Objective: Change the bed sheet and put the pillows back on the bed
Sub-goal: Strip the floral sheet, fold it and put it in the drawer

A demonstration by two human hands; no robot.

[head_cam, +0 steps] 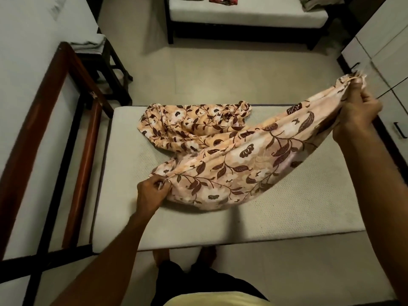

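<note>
An orange bed sheet [223,157] with a brown leaf and flower print lies bunched on the bare white mattress [287,208] in front of me. My left hand [152,193] pinches one edge of the sheet low on the mattress, near its left side. My right hand [357,115] grips another edge, lifted above the mattress's right side, so the cloth hangs stretched between both hands. The far part of the sheet stays crumpled near the mattress's far end. No pillows are in view.
A second bed with a brown wooden frame [46,102] stands close on the left. A small dark stool [106,62] with folded cloth sits beyond it. A third mattress [247,14] with folded clothes lies across the room. White cupboard doors [384,54] are at the right.
</note>
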